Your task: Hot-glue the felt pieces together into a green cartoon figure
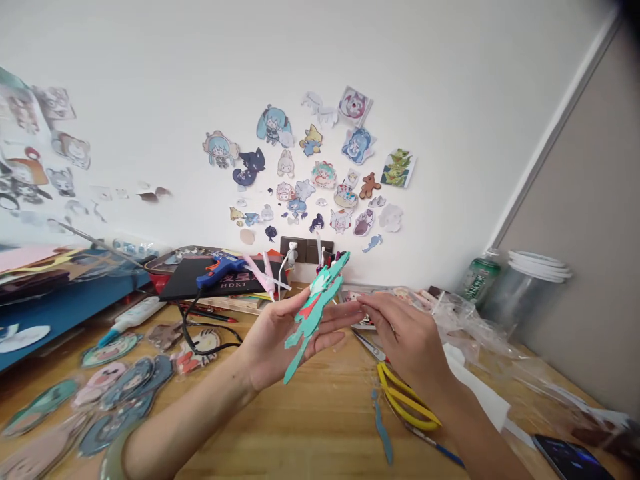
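My left hand (280, 337) is palm up, its thumb pressing a flat teal cutout (316, 310) with red and white patches against the fingers. The cutout stands tilted, almost edge-on, its narrow tail pointing down. My right hand (400, 327) meets the fingertips of my left hand, its own fingers bent and pressed together; whatever may be between them is hidden. Below it on the table lie yellow-handled scissors (403, 400), partly covered by the right forearm. Beside the scissors is a thin blue strip (383, 427).
Character cutouts (135, 380) cover the table's left. Behind them are a white glue bottle (135, 313), a black box (200, 283) and a blue glue gun (220, 269) with its cable. At right are crumpled plastic (480, 333), a clear tub (527, 293), a green can (481, 277) and a phone (570, 457).
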Demonstrator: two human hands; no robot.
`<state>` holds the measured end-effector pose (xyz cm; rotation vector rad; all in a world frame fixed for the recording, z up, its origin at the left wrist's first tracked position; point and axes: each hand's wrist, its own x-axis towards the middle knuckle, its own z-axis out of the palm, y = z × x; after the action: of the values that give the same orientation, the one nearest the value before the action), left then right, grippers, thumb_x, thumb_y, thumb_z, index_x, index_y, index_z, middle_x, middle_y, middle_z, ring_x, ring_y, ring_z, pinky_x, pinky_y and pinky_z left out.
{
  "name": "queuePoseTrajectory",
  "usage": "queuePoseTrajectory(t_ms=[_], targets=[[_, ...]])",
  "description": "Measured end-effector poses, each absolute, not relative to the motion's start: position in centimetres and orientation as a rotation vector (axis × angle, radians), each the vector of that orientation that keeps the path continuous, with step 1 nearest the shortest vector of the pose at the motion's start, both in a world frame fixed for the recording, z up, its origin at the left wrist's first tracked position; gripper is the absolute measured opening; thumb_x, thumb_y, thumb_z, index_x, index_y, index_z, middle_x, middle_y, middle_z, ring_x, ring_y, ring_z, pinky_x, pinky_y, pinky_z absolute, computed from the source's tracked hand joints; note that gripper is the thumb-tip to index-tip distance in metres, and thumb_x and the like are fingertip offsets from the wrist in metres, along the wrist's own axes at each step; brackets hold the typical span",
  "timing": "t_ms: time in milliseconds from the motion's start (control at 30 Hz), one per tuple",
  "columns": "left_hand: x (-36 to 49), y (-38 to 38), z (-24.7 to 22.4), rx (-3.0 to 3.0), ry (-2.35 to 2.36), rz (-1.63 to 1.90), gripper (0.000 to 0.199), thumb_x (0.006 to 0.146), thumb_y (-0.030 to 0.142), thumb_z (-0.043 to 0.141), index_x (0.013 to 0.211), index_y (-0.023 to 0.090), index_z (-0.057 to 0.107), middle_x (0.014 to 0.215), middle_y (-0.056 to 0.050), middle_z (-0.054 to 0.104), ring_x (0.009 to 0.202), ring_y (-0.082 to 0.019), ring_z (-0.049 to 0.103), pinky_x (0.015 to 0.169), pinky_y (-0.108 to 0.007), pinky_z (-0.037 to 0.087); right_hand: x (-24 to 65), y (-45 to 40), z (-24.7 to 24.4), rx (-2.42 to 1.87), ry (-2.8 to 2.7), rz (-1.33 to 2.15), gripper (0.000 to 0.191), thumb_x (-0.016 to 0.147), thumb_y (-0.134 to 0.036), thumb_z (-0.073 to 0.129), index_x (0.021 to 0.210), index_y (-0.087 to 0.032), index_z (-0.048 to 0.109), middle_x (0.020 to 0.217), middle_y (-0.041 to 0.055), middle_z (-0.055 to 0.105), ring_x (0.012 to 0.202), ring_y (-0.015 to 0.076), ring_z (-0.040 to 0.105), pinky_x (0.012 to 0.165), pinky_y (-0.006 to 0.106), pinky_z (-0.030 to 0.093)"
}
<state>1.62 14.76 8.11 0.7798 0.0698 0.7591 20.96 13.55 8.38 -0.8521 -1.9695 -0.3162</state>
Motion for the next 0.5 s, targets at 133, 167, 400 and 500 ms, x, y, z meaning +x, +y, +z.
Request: queuePoseTrajectory(t_ms=[133,167,400,500], targets=[[1.6,14.4,8.6,0.778,0.052,0.765,0.025,0.081,0.033,0.048,0.097,0.017,0.060,0.122,-0.010,0.054,0.123,-0.024,0.039,0.090,-0.025,0.039,20.7,13.4,8.2,-0.866,-1.986,-0.541,0.019,0.085,-0.007,0.043,0.095,-0.012,0.058,0.083,0.0082,0.065,0.079,0.0159,0.059,0.069,0.029,0.047],[1.5,14.3,8.8,0.778,0.063,0.770,0.023,0.081,0.032,0.049,0.093,0.017,0.060,0.122,-0.010,0.053,0.123,-0.025,0.039,0.091,-0.026,0.039,20.6,13.2,8.3,-0.870,-1.984,-0.596,0.018,0.085,-0.007,0.043,0.094,-0.012,0.058,0.082,0.0083,0.065,0.077,0.0162,0.059,0.069,0.028,0.047],[1.0,12.3,10.9,0.782,0.157,0.848,0.033,0.082,0.036,0.047,0.056,0.016,0.050,0.122,-0.005,0.054,0.122,-0.026,0.040,0.083,-0.027,0.043,20.2,10.9,9.9,-0.842,-1.882,-0.975,0.019,0.078,-0.006,0.054,0.096,-0.012,0.057,0.082,0.0077,0.066,0.076,0.0176,0.059,0.067,0.028,0.046],[1.4,11.4,11.4,0.782,0.236,0.872,0.035,0.081,0.037,0.048,0.053,0.016,0.047,0.119,-0.004,0.055,0.120,-0.024,0.042,0.084,-0.026,0.042,20.2,10.6,10.2,-0.782,-1.905,-1.020,0.024,0.077,-0.005,0.055,0.101,-0.009,0.055,0.087,0.0107,0.067,0.082,0.0185,0.060,0.073,0.030,0.048]])
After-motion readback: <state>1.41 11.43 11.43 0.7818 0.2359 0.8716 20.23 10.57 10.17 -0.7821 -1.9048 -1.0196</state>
